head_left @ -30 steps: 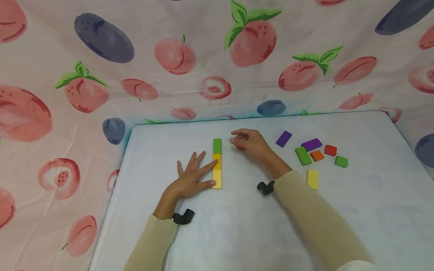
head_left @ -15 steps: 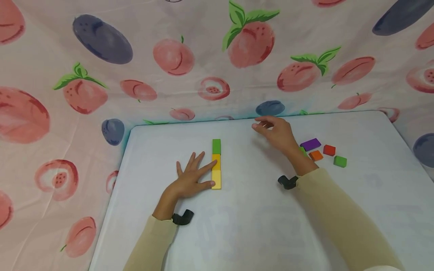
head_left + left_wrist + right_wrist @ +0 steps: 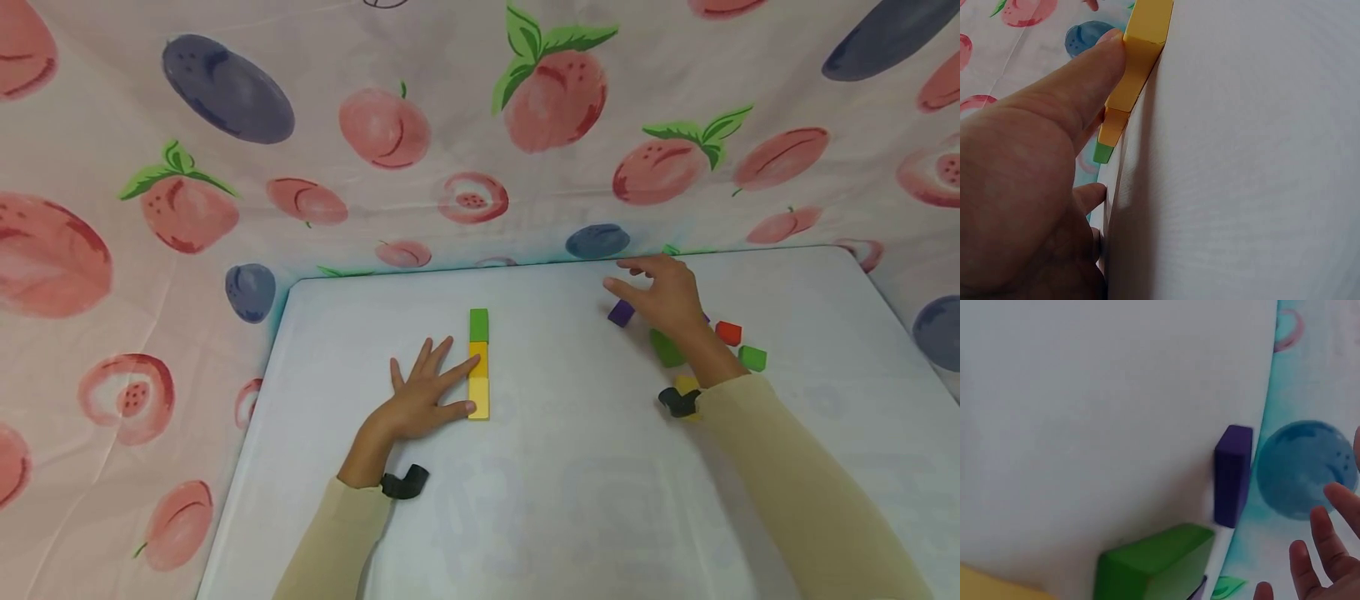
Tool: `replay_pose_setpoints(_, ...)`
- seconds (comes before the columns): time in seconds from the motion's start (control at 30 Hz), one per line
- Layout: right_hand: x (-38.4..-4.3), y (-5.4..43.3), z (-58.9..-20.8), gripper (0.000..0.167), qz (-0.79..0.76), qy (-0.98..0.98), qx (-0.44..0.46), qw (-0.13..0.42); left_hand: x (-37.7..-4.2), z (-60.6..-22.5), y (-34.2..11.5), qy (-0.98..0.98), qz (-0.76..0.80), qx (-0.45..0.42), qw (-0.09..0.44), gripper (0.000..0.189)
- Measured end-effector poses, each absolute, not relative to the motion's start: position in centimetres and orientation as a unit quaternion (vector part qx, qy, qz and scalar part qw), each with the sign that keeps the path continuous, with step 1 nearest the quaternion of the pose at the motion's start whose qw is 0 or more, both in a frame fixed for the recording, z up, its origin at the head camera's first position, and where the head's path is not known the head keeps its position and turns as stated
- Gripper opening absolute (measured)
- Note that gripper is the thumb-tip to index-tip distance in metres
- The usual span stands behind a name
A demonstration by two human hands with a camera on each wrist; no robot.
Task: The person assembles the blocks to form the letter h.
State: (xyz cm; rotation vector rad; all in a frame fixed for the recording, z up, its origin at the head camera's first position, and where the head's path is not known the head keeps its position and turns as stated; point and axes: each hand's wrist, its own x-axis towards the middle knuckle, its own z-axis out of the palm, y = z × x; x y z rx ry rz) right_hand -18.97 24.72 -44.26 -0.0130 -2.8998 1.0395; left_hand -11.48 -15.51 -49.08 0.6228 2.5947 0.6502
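A straight column of blocks stands left of centre in the head view: a green block (image 3: pixel 479 325) at the far end, an orange-yellow block (image 3: pixel 483 367) in the middle, a pale yellow block (image 3: pixel 477 392) nearest. My left hand (image 3: pixel 420 400) lies with fingers spread, index fingertip on the middle block and thumb on the near one. My right hand (image 3: pixel 666 296) hovers over the loose blocks with fingers apart and nothing between them. Beside its thumb is a purple block (image 3: pixel 621 313), partly covered. A larger green block (image 3: pixel 1157 562) shows below the purple one in the right wrist view.
Under and right of the right forearm lie a red block (image 3: pixel 728 333), a small green block (image 3: pixel 752 358) and a yellow block (image 3: pixel 686 384), partly hidden. The white table (image 3: pixel 570 483) ends at a fruit-print cloth (image 3: pixel 315 100) behind and left.
My right hand has moved right, from near the column's far end to above the loose blocks, covering some of them. My left hand and the column have stayed in place.
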Motion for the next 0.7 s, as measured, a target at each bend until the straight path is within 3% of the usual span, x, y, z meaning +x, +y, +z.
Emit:
replay_pose_setpoints(0.37,-18.9,26.9,-45.6,0.074,0.275,-0.957,-0.049,-0.08,-11.5,-49.1,-15.5,0.926,0.231,0.225,0.196,0.073)
replay_pose_setpoints(0.7,-19.3,27.5,-45.9,0.077,0.251,-0.956,-0.079,-0.132,-11.5,-49.3,-15.6,0.927,0.228,0.226,0.193,0.073)
